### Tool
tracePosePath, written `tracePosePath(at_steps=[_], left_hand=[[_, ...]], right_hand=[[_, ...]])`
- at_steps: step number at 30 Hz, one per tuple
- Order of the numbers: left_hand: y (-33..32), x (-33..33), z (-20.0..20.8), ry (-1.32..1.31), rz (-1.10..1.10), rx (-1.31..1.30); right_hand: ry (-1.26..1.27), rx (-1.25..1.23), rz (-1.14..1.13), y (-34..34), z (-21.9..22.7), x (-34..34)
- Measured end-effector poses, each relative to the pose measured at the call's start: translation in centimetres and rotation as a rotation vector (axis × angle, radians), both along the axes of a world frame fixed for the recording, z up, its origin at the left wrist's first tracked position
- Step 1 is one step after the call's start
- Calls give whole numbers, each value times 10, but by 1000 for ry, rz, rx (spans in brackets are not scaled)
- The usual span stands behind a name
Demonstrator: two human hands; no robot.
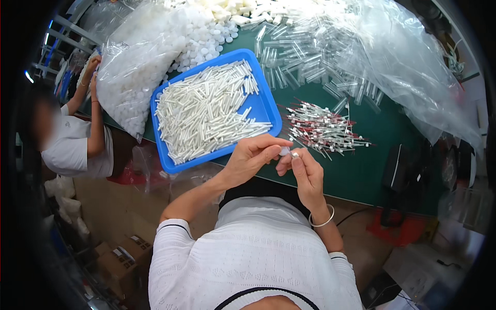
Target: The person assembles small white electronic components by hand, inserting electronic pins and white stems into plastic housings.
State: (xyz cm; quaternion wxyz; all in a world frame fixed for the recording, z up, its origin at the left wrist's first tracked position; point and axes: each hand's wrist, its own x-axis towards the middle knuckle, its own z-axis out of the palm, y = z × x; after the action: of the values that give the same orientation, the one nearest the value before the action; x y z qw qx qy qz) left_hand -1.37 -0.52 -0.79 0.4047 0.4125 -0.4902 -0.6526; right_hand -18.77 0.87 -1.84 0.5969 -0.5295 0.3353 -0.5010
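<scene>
Close together over the table's near edge, my two hands pinch small parts. Thumb and fingers of my left hand [254, 159] are closed on a translucent white round cap [284, 151]. My right hand [307, 175], with a bangle at its wrist, pinches a small white-ended piece [295, 154]; most of it is hidden by the fingers. Just beyond the right hand lies a pile of thin red-and-white wired parts [323, 129] with small white ends. To the left of my hands stands a blue tray [275, 111] full of short white sticks [201, 111].
Clear plastic tubes [305, 54] lie heaped at the back, beside a large clear bag [403, 67]. A bag of white round caps [137, 77] stands back left, near a co-worker [85, 139]. A black object [400, 173] rests at the green table's [356, 178] right.
</scene>
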Motion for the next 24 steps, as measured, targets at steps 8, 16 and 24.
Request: tracePosePath(at_steps=[8, 16, 24], left_hand=[[16, 7, -17, 392, 60, 331], [22, 12, -16, 515, 49, 415], [27, 8, -22, 425, 17, 342]], right_hand=[[357, -45, -64, 14, 6, -18], [499, -159, -165, 20, 11, -16], [573, -281, -126, 18, 10, -8]])
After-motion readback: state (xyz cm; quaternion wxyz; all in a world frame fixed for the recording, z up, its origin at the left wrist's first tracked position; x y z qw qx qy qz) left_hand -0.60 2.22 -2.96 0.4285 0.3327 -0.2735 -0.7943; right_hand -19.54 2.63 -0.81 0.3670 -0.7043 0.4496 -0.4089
